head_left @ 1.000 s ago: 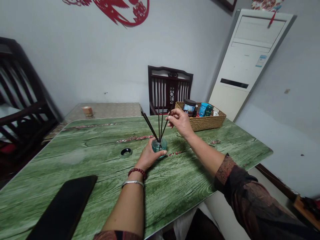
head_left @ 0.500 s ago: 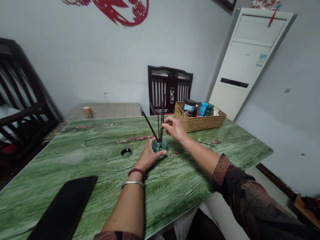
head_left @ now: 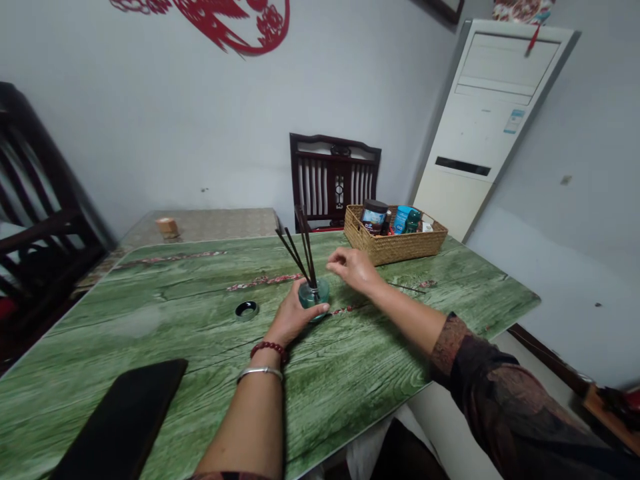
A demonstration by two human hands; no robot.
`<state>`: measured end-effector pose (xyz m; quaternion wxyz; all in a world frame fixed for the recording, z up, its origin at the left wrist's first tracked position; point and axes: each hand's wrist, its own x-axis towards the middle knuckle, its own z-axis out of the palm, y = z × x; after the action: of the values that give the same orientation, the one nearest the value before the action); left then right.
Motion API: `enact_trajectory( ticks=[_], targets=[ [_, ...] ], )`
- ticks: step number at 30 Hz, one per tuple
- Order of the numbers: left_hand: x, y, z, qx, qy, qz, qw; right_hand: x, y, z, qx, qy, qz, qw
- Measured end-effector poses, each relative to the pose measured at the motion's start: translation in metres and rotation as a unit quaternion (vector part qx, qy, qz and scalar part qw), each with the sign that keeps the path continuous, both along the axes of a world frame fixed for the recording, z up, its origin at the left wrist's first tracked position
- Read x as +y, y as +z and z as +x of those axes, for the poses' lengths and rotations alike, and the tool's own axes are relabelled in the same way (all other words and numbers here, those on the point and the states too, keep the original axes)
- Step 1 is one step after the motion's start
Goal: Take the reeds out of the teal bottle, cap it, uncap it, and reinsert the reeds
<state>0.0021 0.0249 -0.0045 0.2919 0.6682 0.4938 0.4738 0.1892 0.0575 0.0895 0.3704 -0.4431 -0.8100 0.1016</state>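
Note:
A small teal glass bottle [head_left: 314,293] stands on the green wood-grain table [head_left: 175,320], with several dark reed sticks [head_left: 300,250] leaning out of it to the left. My left hand [head_left: 293,317] wraps round the bottle's near side. My right hand [head_left: 353,267] hovers just right of the sticks, fingers loosely curled and apart, with nothing in it. A black ring-shaped cap [head_left: 247,309] lies on the table to the left of the bottle.
A wicker basket [head_left: 395,241] with jars and bottles sits at the table's far right. A flat black object [head_left: 120,423] lies at the near left. Behind the table are a dark wooden chair [head_left: 334,180], a low side table [head_left: 200,225] and a white standing air conditioner [head_left: 493,113].
My right hand has let go of the sticks and drawn back to the right. The sticks, spread before, now lean together to the left in the bottle. The left hand has kept its hold.

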Motion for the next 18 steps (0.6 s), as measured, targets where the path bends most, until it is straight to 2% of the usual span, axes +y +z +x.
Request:
enact_trajectory(
  ticks=[3,6,8,13,18],
  targets=[
    [-0.002,0.003,0.0,0.009,0.006,-0.011,1.0,0.006,-0.001,0.051,-0.055,-0.09,0.003,0.994],
    [-0.003,0.005,0.0,0.015,0.009,-0.02,1.0,0.012,-0.01,0.097,-0.203,-0.198,-0.057,0.957],
    [-0.003,0.006,0.0,0.013,0.009,-0.023,1.0,0.014,-0.022,0.115,-0.26,-0.228,-0.089,0.934],
    [-0.003,0.005,0.0,-0.014,0.01,-0.026,1.0,0.014,-0.05,0.124,-0.321,-0.232,-0.121,0.91],
    [-0.003,0.003,0.0,-0.013,0.011,-0.024,1.0,0.006,-0.063,0.121,-0.362,-0.225,-0.132,0.895]
  ],
)
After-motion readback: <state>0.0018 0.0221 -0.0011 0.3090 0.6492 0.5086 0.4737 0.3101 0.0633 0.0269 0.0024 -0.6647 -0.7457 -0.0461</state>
